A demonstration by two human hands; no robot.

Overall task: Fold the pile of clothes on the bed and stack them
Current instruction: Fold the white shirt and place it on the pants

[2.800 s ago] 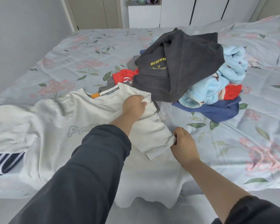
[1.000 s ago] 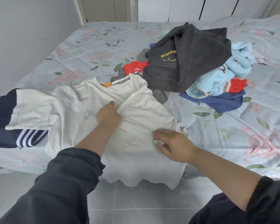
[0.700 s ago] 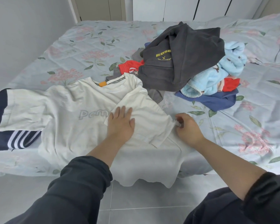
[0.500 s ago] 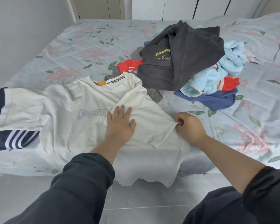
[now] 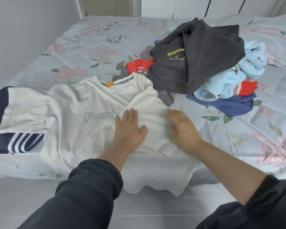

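Note:
A white T-shirt (image 5: 76,123) with pale lettering lies spread at the bed's near edge, its hem hanging over the side. Its right sleeve is folded inward across the chest. My left hand (image 5: 129,129) presses flat on that folded sleeve, fingers straight. My right hand (image 5: 183,129) lies on the sleeve's right side with relaxed fingers, slightly blurred. Behind the shirt sits the pile of clothes: a dark grey hoodie (image 5: 203,58) on top, a light blue fleece (image 5: 229,80), red pieces (image 5: 137,66) and a navy garment (image 5: 231,104).
A navy garment with white stripes (image 5: 12,142) lies under the shirt's left sleeve at the bed's left edge. The floral bedsheet (image 5: 92,47) stretches back to the wardrobes. Grey floor tiles (image 5: 155,210) lie below the bed edge. A wall stands at the left.
My right hand let go of the sleeve's edge and moved left onto the folded sleeve, now open. My left hand stays flat on the sleeve.

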